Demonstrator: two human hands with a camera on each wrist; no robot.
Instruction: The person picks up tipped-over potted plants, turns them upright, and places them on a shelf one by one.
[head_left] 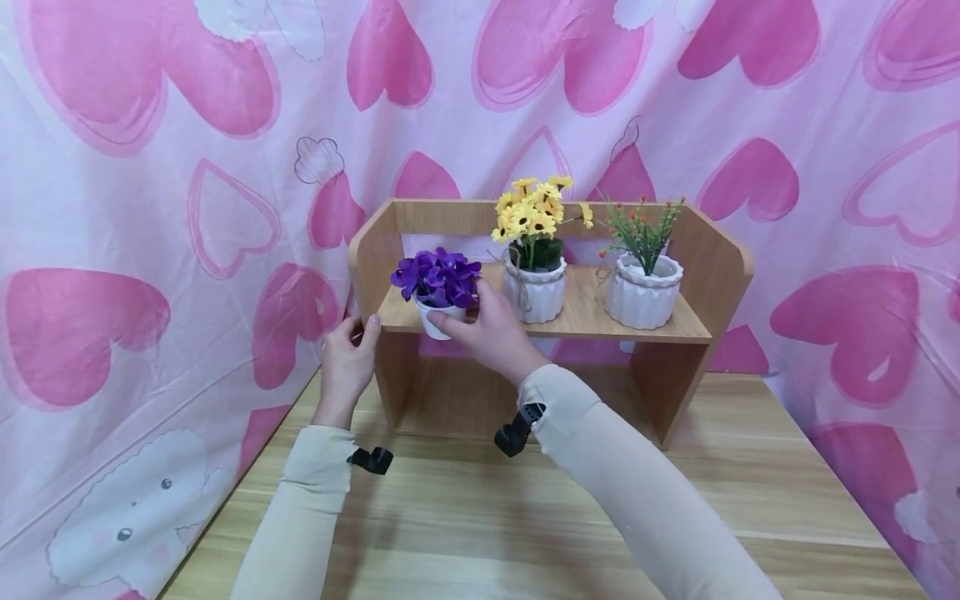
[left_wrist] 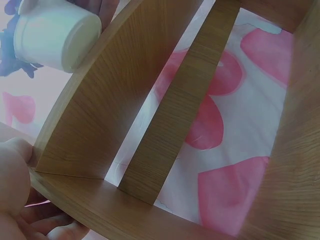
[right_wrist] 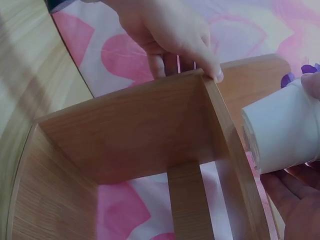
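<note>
Purple flowers point(head_left: 438, 277) fill a small white pot point(head_left: 441, 320) at the left end of the wooden shelf's point(head_left: 592, 332) upper board. My right hand point(head_left: 495, 329) holds this pot, thumb on its near side and fingers behind. In the right wrist view the pot point(right_wrist: 285, 127) is at the board's front edge, its base facing the shelf. My left hand point(head_left: 348, 364) grips the shelf's left side panel where the upper board meets it. The left wrist view shows the thumb point(left_wrist: 17, 150) at the front edge and fingers curled around the panel's outer side.
Yellow flowers point(head_left: 532, 217) in a ribbed white pot point(head_left: 535, 292) stand mid-shelf. A similar pot point(head_left: 643, 292) with green sprigs and small red blooms stands to their right. The shelf sits on a wooden table point(head_left: 570, 517), before a pink heart-patterned curtain point(head_left: 832, 200).
</note>
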